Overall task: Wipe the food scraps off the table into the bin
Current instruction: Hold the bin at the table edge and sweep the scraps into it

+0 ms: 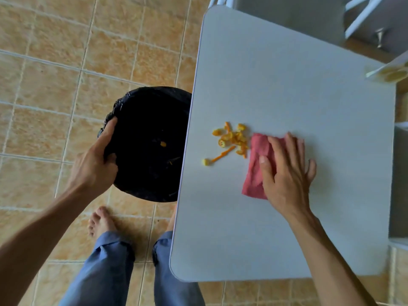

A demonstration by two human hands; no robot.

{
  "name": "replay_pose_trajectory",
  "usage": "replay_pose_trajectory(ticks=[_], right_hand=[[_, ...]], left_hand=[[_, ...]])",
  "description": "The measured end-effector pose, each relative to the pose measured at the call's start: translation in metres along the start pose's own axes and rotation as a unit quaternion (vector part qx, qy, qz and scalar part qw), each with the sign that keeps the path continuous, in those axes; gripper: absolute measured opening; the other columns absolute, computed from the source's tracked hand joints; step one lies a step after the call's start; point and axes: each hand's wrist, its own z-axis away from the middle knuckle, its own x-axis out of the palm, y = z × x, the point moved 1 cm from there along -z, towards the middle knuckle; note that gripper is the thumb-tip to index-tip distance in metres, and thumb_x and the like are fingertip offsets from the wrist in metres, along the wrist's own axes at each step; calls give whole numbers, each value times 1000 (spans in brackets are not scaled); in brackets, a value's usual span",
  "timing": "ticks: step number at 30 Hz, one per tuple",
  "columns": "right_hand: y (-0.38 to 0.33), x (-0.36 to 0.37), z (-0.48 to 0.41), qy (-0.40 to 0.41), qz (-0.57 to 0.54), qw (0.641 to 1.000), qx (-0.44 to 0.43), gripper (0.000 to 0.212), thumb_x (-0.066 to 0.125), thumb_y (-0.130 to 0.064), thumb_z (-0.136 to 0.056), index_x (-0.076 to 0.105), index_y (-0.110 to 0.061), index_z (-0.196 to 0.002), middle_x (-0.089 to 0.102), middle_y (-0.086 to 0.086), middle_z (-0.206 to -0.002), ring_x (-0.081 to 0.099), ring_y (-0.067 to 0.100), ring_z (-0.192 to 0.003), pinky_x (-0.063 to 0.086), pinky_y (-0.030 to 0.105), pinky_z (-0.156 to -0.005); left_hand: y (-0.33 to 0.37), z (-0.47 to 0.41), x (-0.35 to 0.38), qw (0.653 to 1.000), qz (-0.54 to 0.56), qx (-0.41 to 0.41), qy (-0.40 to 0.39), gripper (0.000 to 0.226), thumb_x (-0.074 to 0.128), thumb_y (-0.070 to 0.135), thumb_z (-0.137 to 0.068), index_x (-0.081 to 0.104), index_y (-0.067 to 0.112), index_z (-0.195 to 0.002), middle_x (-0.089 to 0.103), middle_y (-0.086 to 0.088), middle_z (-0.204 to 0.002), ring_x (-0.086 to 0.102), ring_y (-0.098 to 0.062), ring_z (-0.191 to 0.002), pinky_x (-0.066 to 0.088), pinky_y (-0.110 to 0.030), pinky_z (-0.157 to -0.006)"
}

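Orange and yellow food scraps (231, 139) lie in a loose pile on the white table (287, 89), near its left edge. A pink cloth (256, 166) lies flat just right of the pile. My right hand (287, 171) presses down on the cloth with fingers spread. The bin (150, 120), lined with a black bag, sits at the table's left edge, its rim partly under the tabletop. My left hand (97, 164) grips the bin's near-left rim. A few scraps (163, 144) lie inside the bin.
The floor (55, 74) is tan tile. My bare feet (101, 221) and blue trousers stand below the bin. A white chair (364, 14) and a grey cabinet stand beyond the table's far side. A pale object with yellow pieces (390, 72) sits at the table's far right corner.
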Motion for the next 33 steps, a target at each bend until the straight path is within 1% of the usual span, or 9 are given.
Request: replay_pose_trajectory(ticks=[4,7,11,13,14,17,22,27,33], right_hand=[[20,17,-14,64,-31,997,5,50,33,-34,-107,48,-18,-152,28,18,-167,31,36,-154,28,56,-120],[21,18,-23,134,-70,984,94,46,44,-29,-105,54,-14,-147,31,25,-164,35,44,-149,34,57,-118],[-5,26,-12,136,-101,974,152,56,40,-45,-103,50,-19,-151,29,20,-167,28,39,-154,27,51,-121],[-10,31,-12,154,-97,973,142,52,41,-43,-104,53,-21,-149,32,18,-166,32,38,-153,29,49,-119],[-13,32,-15,160,-96,974,133,50,41,-42,-105,54,-21,-149,34,18,-165,33,38,-153,30,49,-119],[-26,33,-25,148,-88,983,57,52,40,-41,-107,50,-17,-152,32,18,-166,31,37,-154,29,50,-122],[-73,37,-29,147,-106,982,-61,48,43,-27,-109,47,-7,-152,32,22,-165,29,41,-154,28,51,-125],[-123,39,-17,150,-135,977,-66,45,48,-21,-108,49,-5,-150,34,21,-164,29,40,-154,28,52,-125],[-181,45,-5,134,-198,969,-65,40,51,-14,-107,55,-8,-146,40,15,-163,28,33,-156,30,49,-125]], left_hand=[[3,4,3,1000,18,5,-3,89,49,-4,-90,18,50,-153,50,-14,-148,60,-48,-109,50,-45,-76],[5,8,2,1000,18,-1,0,86,49,-1,-92,17,51,-152,57,-18,-141,63,-44,-90,50,-46,-69],[4,12,4,999,43,-18,17,86,50,0,-92,17,56,-148,67,-14,-108,44,-19,-64,53,-51,-71],[2,14,8,998,59,-30,11,85,48,1,-93,17,56,-150,56,8,-91,46,-15,-62,54,-55,-72],[3,15,9,997,67,-32,8,85,47,1,-93,17,56,-151,50,14,-85,52,-23,-66,54,-56,-71],[7,18,15,996,83,-21,2,87,46,-1,-93,17,58,-149,49,7,-98,61,-33,-78,54,-55,-66],[7,20,21,996,89,-11,-10,89,45,0,-93,14,65,-146,53,2,-104,64,-43,-74,52,-55,-60],[13,22,19,995,97,-4,-8,90,45,-1,-92,14,65,-146,48,6,-106,66,-44,-93,54,-60,-72],[13,25,19,995,103,-10,8,89,45,0,-91,15,63,-147,60,0,-101,64,-40,-69,52,-54,-58]])
